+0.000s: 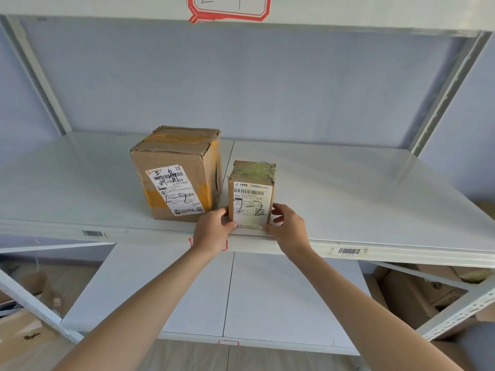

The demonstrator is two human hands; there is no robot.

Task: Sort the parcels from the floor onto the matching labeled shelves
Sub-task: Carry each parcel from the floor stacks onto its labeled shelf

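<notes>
The small brown cardboard parcel marked 2-2 point(251, 195) is held upright on the white metal shelf point(375, 199), gripped low between left hand point(211, 231) and right hand point(288, 227). It is judged light and stiff; its side faces are best gripped.

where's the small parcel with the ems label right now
In the head view the small parcel stands upright at the front edge of the middle shelf, just right of the larger box, held between the left hand and right hand.

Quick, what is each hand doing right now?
Left hand: grips the small parcel at its lower left edge.
Right hand: grips the same parcel's lower right edge.
</notes>
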